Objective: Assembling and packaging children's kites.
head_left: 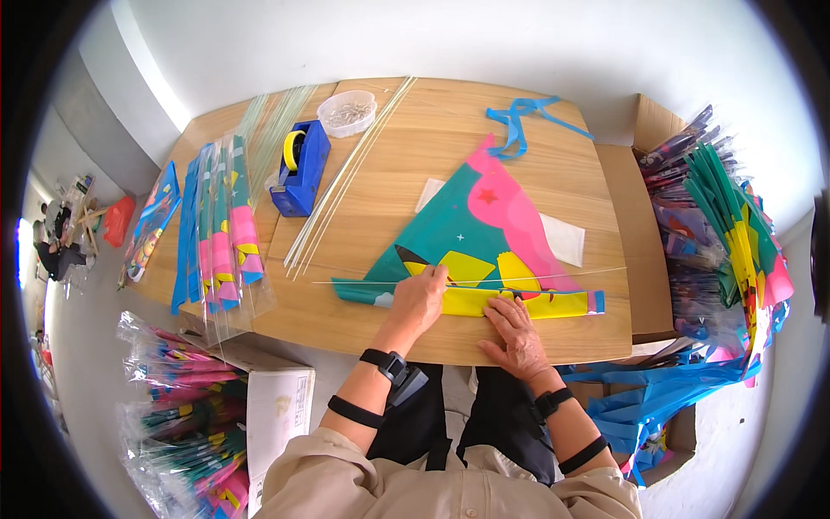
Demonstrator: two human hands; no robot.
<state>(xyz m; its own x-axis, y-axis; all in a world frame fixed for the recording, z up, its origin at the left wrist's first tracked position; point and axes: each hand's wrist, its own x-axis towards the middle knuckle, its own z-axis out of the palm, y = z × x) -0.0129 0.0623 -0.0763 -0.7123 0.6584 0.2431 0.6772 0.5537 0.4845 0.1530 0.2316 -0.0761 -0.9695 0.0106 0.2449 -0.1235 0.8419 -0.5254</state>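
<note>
A triangular kite sail, green and pink with yellow patches, lies on the table in front of me. Along its near edge runs a folded yellow strip. One thin pale rod crosses the sail just above this strip. My left hand is closed over the rod, thumb and finger pinched around it near the strip's left part. With fingers stretched out, my right hand lies on the strip and presses it to the table. White pieces show partly from beneath the sail.
On the left are a blue tape dispenser, a bowl of small parts, loose rods and bagged kites. Blue ribbon lies at the back. Cartons of folded kites stand right and lower left.
</note>
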